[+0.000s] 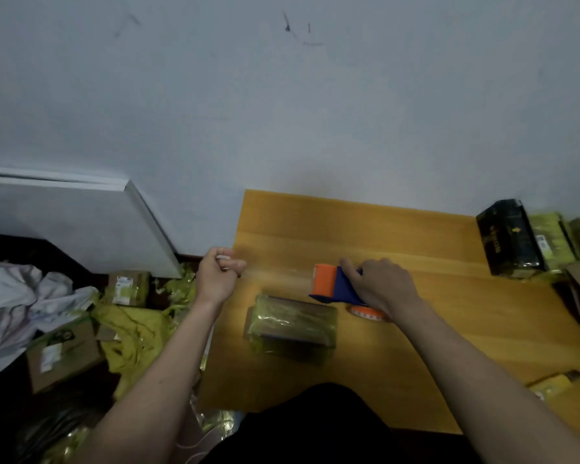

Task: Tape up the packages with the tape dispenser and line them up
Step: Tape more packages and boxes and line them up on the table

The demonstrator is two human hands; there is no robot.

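A small cardboard package [293, 324] wrapped in yellowish tape lies on the wooden table [449, 329], near its left side. My right hand [380, 284] grips the blue and orange tape dispenser [334, 284] just behind the package. A stretch of clear tape [278, 271] runs from the dispenser to my left hand [216, 274], which pinches its end above the table's left edge. The orange tape roll [367, 312] peeks out under my right wrist.
Taped packages, a black one [508, 241] and yellow ones [553, 242], stand in a row at the table's far right. Cardboard boxes [64, 353], yellow wrapping [138, 333] and white cloth [17, 296] cover the floor on the left. A wall rises behind the table.
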